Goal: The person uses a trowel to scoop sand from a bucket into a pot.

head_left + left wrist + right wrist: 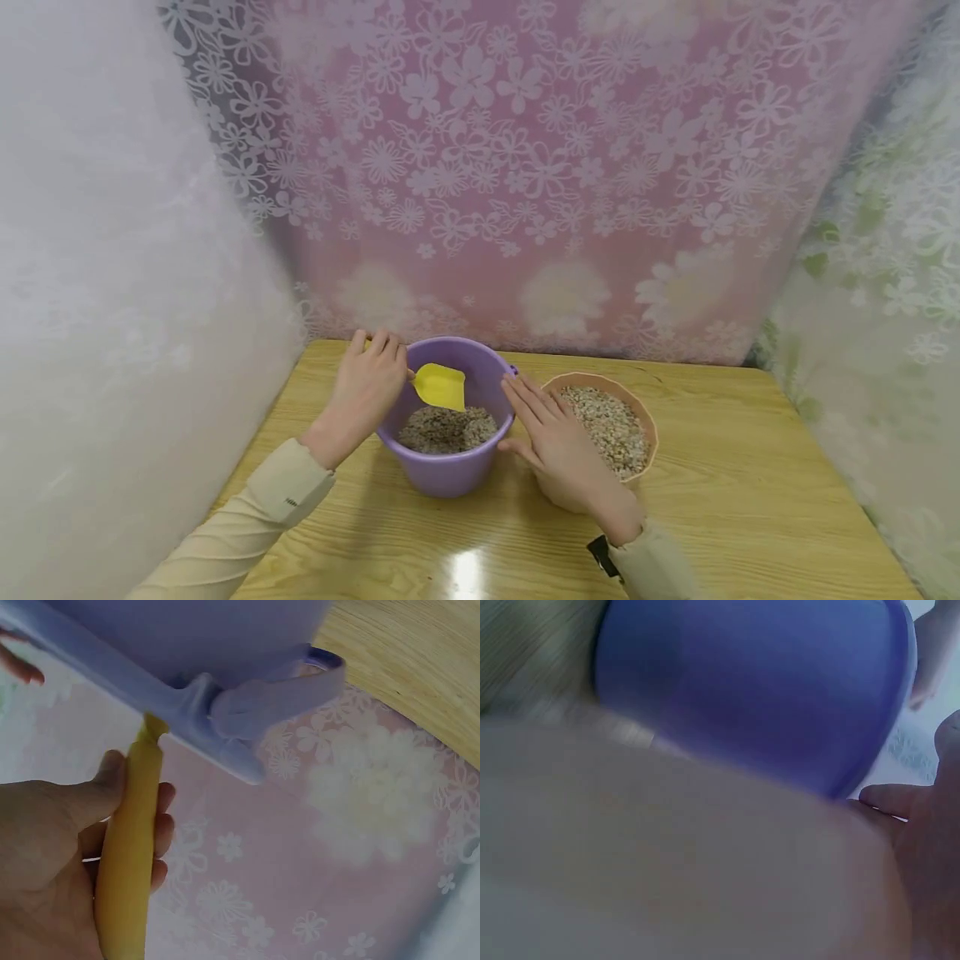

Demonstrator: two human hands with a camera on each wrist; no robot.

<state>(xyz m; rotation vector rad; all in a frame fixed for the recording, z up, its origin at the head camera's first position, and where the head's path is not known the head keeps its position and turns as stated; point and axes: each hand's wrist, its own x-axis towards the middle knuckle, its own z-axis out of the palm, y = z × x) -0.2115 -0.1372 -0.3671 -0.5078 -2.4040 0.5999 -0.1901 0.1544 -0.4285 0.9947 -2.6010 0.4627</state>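
My left hand (366, 385) grips the handle of a yellow toy shovel (440, 387), whose blade hangs over the inside of a purple bucket (446, 479). In the left wrist view the thumb and fingers wrap round the yellow handle (127, 847), just outside the bucket's rim. Gravel-like grains (446, 431) cover the bucket's bottom. On the other side, my right hand (562, 454) has its fingers extended, tips right at the bucket's rim. It overlaps the near left edge of an orange bowl (652, 433) holding pale, coarse grains (611, 425).
Both containers stand on a wooden table (750, 492). A pink flowered curtain (525, 208) hangs behind its far edge. Pale sheets (112, 292) flank the table on both sides. The bucket's strap-like handle (277, 697) shows at its rim.
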